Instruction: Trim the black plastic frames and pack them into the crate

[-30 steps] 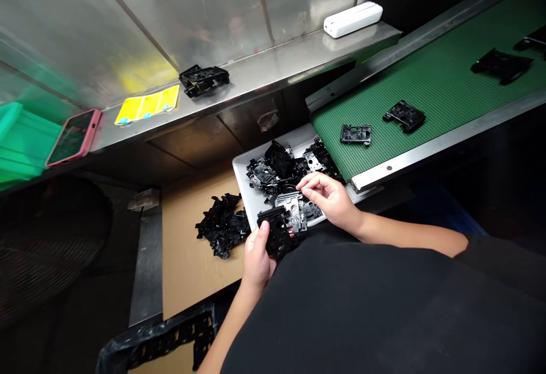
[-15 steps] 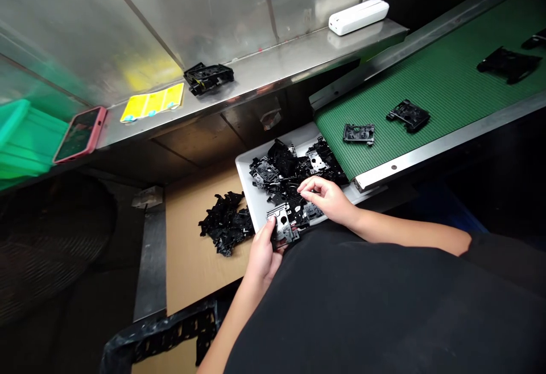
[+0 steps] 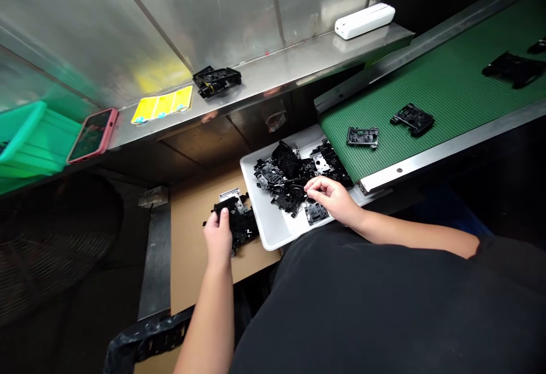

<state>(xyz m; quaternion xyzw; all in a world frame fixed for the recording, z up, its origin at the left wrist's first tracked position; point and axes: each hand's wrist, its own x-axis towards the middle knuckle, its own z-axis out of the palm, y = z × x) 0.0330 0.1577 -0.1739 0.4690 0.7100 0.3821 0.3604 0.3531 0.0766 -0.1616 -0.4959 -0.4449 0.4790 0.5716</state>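
My left hand (image 3: pixel 218 234) is closed on a black plastic part (image 3: pixel 224 206), its thumb lying on top. This part is over a pile of similar black parts (image 3: pixel 244 229) on the brown board (image 3: pixel 187 271), left of the tray. A silvery plate (image 3: pixel 231 194) shows just beyond the thumb; whether it belongs to the held part I cannot tell. My right hand (image 3: pixel 335 200) hovers above the white tray (image 3: pixel 273 240), thumb and fingertips pinched together. Anything between them is too small to make out. Inside the tray lie several jumbled black and grey plastic parts (image 3: pixel 288 197).
A green conveyor belt (image 3: pixel 362 106) with several black parts ends at the tray's right. Along the metal shelf (image 3: pixel 281 69) sit a white device (image 3: pixel 364 21), a black part (image 3: pixel 216 81), a yellow card (image 3: pixel 162 105), a pink-framed phone (image 3: pixel 92 136) and a green bin (image 3: pixel 55 138).
My left hand has moved left from the tray's near edge to the pile on the board, carrying the plastic part. My right hand keeps its pinch over the tray. The view has shifted slightly.
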